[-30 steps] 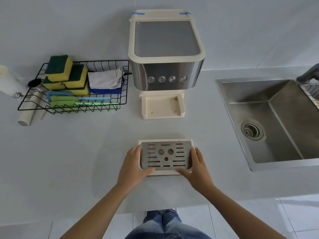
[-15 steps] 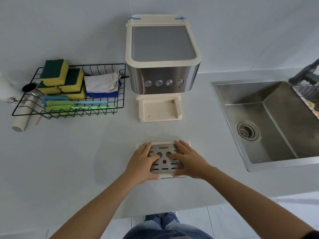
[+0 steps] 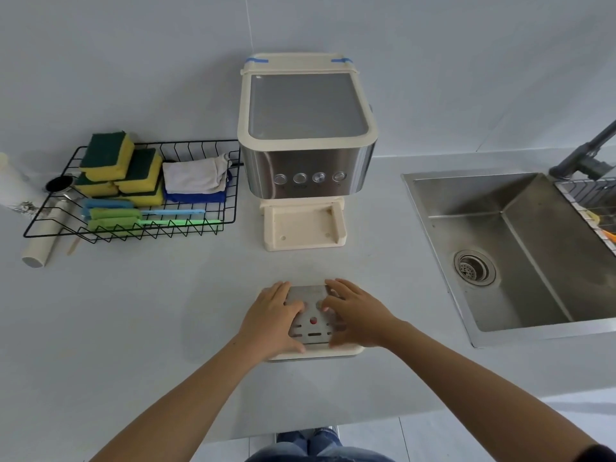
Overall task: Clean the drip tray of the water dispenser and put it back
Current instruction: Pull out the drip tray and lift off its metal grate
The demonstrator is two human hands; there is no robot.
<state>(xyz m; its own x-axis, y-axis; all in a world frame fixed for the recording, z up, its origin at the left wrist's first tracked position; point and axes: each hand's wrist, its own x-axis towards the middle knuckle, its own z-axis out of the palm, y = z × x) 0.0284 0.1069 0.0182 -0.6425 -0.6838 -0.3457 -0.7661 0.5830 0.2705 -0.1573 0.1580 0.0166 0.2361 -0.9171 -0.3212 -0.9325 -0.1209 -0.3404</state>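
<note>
The drip tray is a cream plastic base with a slotted metal grate on top and a red dot in its middle. It lies on the white counter in front of the water dispenser, whose cream tray dock stands bare. My left hand covers the grate's left half and my right hand its right half. Fingers lie spread over the top, fingertips near the two round holes, and thumbs hook the grate's front edge. Much of the grate is hidden under my hands.
A black wire basket at the back left holds yellow-green sponges, folded cloths and brushes. A white roll lies beside it. The steel sink with a dark faucet is on the right.
Both hands went from gripping the tray's left and right sides to lying on top of the grate, fingers reaching its middle holes. The tray stays on the counter.
</note>
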